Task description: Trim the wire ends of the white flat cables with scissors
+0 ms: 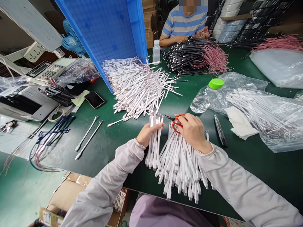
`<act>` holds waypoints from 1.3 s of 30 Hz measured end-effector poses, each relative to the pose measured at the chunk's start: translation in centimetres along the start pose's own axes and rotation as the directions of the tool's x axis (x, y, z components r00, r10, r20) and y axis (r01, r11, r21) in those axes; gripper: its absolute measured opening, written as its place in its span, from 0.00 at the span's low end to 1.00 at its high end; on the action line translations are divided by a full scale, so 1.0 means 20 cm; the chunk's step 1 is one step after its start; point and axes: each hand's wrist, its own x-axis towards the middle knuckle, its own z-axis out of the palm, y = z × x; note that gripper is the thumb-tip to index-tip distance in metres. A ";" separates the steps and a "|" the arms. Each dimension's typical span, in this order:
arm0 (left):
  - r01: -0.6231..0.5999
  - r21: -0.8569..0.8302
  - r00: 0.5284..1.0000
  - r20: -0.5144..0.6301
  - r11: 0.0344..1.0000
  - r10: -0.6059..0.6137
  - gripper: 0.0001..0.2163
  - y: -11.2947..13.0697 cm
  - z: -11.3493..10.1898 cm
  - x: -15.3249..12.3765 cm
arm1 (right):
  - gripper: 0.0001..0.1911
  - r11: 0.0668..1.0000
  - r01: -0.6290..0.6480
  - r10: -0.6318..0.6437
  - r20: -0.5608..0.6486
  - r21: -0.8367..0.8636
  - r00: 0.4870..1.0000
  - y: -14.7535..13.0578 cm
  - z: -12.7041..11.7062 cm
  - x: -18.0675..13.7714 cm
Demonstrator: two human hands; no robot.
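My left hand (147,134) grips a small bunch of short white cables (153,148), thumb across them, with their stripped wire ends upward and the connectors hanging down. In my right hand (193,130) is a pair of red-handled cutters (175,121), its dark jaws pointing left close to the wire ends. Beneath and beside that hand lies a fanned pile of white cables (180,170), connectors toward me. Beyond my hands a large heap of similar cables (139,88) spills out of a tipped blue crate (106,34). Two single cables (88,140) lie apart on the left.
On the green table (106,160) are a utility knife (220,130), a green-capped bottle (203,94), a tissue (241,123), plastic bags (279,119), a phone (94,99) and a calculator (44,71). Across the table, a person (184,23) sits behind black and red cables (196,56).
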 end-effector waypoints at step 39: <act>-0.293 0.344 0.952 0.015 0.892 0.307 0.17 -0.07 0.03 0.02 | 0.11 0.594 -0.257 0.161 0.200 0.762 0.966 -0.04 -0.04 0.06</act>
